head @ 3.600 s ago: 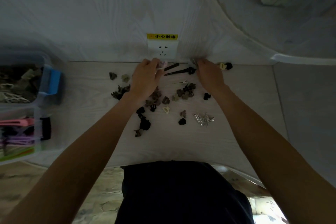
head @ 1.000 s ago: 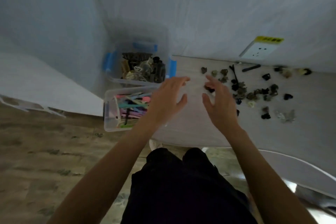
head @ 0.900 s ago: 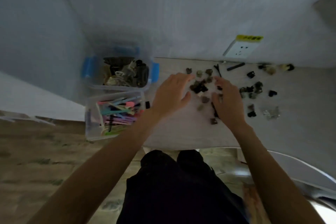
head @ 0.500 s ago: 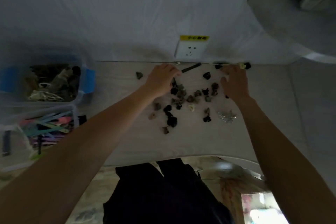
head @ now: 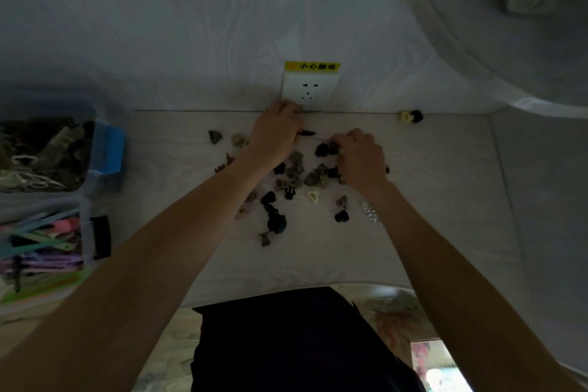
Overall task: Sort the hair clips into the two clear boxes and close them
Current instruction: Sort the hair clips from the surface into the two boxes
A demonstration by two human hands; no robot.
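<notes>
Several small dark and olive claw clips (head: 288, 180) lie scattered on the pale table (head: 445, 188). My left hand (head: 275, 137) is at the wall below the socket, fingers curled round a long black clip (head: 306, 133) whose end sticks out to the right. My right hand (head: 362, 157) lies on the right side of the pile with fingers curled down onto small dark clips (head: 324, 149); what is inside its grip is hidden. At the left stand two open clear boxes: one with blue latches (head: 106, 149) holding claw clips, one with a black latch (head: 101, 237) holding coloured long clips.
A yellow and a black clip (head: 410, 116) lie apart at the wall on the right. Silver clips (head: 369, 212) show by my right wrist. A wall socket (head: 308, 86) with a yellow label sits right above my left hand. The table's front edge curves near my dark clothing.
My view swung from the boxes back to the pile. The left hand reached the wall and took the long black clip; the right hand drew back from the wall onto the pile.
</notes>
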